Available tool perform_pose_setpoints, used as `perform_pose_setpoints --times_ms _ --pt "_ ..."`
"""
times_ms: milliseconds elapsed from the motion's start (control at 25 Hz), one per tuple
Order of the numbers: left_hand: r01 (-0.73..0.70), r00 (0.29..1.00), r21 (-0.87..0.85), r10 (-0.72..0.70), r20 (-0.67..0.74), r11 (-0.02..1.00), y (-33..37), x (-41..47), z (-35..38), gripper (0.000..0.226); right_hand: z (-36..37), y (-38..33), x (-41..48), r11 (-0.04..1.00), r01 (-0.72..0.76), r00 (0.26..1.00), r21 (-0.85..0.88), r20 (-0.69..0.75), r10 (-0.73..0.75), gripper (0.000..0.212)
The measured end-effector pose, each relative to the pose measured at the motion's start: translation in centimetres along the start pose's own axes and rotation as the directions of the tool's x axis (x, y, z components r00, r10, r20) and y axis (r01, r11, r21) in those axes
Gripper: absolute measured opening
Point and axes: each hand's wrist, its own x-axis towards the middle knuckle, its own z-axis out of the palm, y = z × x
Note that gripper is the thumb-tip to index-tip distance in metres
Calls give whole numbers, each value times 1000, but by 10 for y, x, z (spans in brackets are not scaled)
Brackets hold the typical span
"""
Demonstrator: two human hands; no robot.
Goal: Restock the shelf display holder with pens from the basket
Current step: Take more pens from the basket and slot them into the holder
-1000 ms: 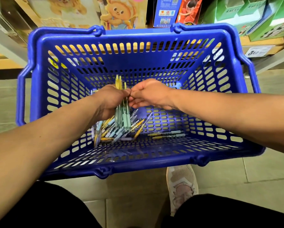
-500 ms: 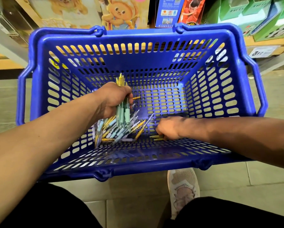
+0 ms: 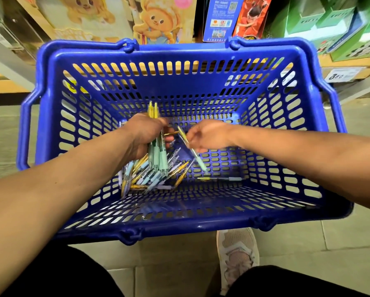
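Note:
A blue plastic basket (image 3: 179, 221) stands on the floor in front of me. My left hand (image 3: 141, 133) grips a bundle of pens (image 3: 158, 153) upright inside it, yellow tops sticking out above the fist, green barrels below. My right hand (image 3: 207, 136) pinches a single green and yellow pen (image 3: 192, 152), slanted, a short way right of the bundle. A loose pile of pens (image 3: 145, 176) in yellow, blue and clear lies on the basket floor under my left hand. One more pen (image 3: 220, 179) lies alone to the right. The display holder is not in view.
Behind the basket a wooden shelf (image 3: 340, 63) carries boxed toys and green cartons (image 3: 321, 20), with a price tag (image 3: 341, 75) on its edge. The floor is tiled. My shoe (image 3: 237, 256) shows below the basket's near rim.
My right hand dropped to the basket floor at the right, picked up one pen and has risen back toward the bundle. My left hand kept its bundle almost still.

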Motion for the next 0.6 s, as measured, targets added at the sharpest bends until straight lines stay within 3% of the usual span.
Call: perform_pose_setpoints --times_ms 80,200,320,480,520,600 --pt "-15 1000 3 15 -19 1000 0 1 1 12 -9 -21 0 931 41 998 364 -53 -23 8" --pt "-21 1000 -59 20 -13 998 0 0 0 16 0 -41 -3 817 92 993 570 -116 -32 27" --pt "1 1000 -84 0 8 996 0 -4 -1 15 10 -47 -4 788 133 986 601 -162 -43 25" --pt "14 1000 -7 -14 14 1000 0 -1 -3 38 12 -43 -6 734 147 989 663 -100 -108 18" --pt "13 1000 12 -14 7 1000 0 0 -3 37 10 -39 -6 742 136 991 656 -88 -104 16" --pt "4 1000 25 -4 -9 1000 1 0 -4 26 7 -30 -7 892 81 994 445 -98 -42 9"
